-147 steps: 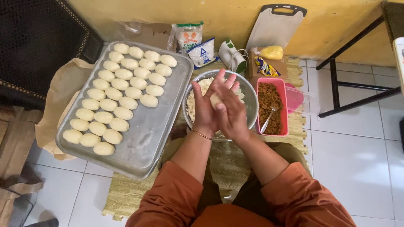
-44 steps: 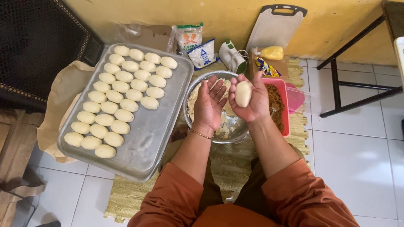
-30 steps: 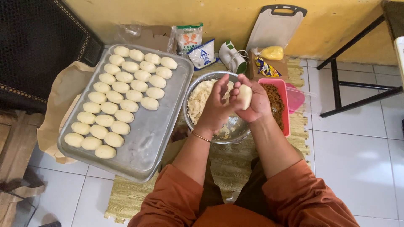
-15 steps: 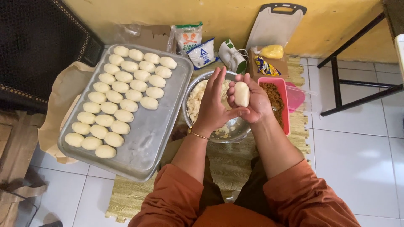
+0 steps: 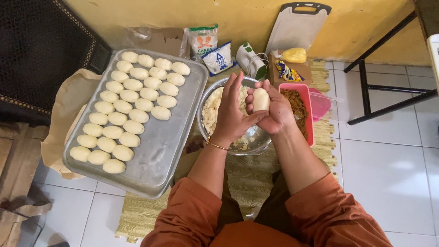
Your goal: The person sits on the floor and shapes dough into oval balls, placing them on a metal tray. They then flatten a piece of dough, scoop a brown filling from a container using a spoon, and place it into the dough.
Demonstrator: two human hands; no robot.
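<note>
My right hand (image 5: 274, 114) cups a smooth oval piece of pale dough (image 5: 261, 99) over a metal bowl (image 5: 204, 132) of crumbly dough. My left hand (image 5: 231, 114) rests against the right one, thumb touching the dough piece, its fingers stretched upward. A gold bangle sits on the left wrist. To the left lies a large metal tray (image 5: 173, 151) with several rows of shaped dough ovals (image 5: 130, 107). A pink box (image 5: 307, 110) of brown filling stands just right of the bowl.
Flour bags (image 5: 210, 48), a hand mixer (image 5: 251, 61), a small yellow bag (image 5: 293, 55) and a white cutting board (image 5: 297, 27) lean by the yellow wall. A woven mat (image 5: 249, 178) lies under everything. A black metal stand (image 5: 388, 87) is at right, brown paper (image 5: 59, 123) under the tray.
Earlier both palms rolled dough together over the bowl. The hands then opened with the oval lying in the right palm, and the left hand has come back against it.
</note>
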